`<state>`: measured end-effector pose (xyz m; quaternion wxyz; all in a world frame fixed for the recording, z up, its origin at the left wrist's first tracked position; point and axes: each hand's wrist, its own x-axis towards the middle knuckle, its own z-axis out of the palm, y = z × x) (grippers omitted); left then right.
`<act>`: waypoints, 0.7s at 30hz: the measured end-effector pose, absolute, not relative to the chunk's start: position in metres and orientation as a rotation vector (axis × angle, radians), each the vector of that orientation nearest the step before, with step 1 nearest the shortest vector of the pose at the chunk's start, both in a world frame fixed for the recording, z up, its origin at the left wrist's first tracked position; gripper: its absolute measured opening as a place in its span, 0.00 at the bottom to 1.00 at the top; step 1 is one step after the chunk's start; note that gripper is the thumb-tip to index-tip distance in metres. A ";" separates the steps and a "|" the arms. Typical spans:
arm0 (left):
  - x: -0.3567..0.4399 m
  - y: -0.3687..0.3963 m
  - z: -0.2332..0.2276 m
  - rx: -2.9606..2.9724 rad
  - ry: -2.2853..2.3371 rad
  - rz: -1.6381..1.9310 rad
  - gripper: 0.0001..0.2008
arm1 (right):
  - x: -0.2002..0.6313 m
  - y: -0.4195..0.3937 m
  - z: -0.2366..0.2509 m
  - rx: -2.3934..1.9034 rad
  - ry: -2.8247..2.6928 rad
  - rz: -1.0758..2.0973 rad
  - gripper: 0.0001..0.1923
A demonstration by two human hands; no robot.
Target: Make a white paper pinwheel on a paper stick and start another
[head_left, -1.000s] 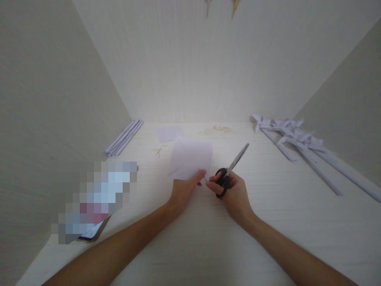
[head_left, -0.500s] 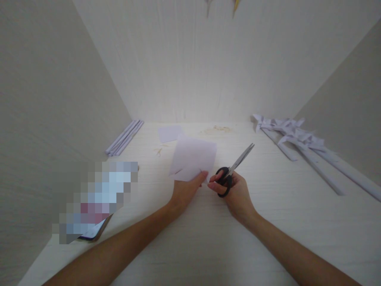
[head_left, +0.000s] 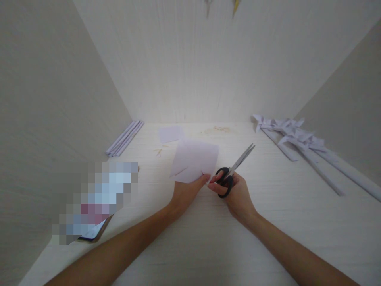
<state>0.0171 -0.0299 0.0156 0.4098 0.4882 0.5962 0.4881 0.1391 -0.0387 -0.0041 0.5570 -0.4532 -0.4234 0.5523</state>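
Note:
My left hand (head_left: 189,195) pinches the near edge of a white paper sheet (head_left: 195,159), its thumb on top near the right corner. Slits run into the sheet from its near corners. In my right hand (head_left: 238,194) is a pair of scissors (head_left: 236,167) with black handles; the blades point up and to the right, away from the paper, slightly parted at the tips. The thumb and forefinger of that hand reach the paper's near right corner, close to my left thumb. The fingers beneath the sheet are hidden.
Paper pinwheels on rolled sticks (head_left: 297,133) lie at the right. Rolled paper sticks (head_left: 125,138) rest by the left wall, with a phone (head_left: 95,234), mostly blurred out, nearer me. Behind my sheet lie another paper piece (head_left: 170,134), small tan scraps (head_left: 159,151) and more bits (head_left: 222,129).
The sheet has tilted and shifted slightly to the right and toward me, so its slits show more. Both hands and the scissors stay almost in place.

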 end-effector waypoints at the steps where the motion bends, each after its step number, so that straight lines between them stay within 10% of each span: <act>1: 0.017 -0.031 0.016 1.221 1.494 1.233 0.12 | 0.139 -0.039 -0.004 -1.074 -1.000 1.299 0.14; 21: 0.018 -0.028 0.008 1.106 1.350 1.167 0.11 | 0.139 -0.039 0.002 -1.158 -1.012 1.229 0.14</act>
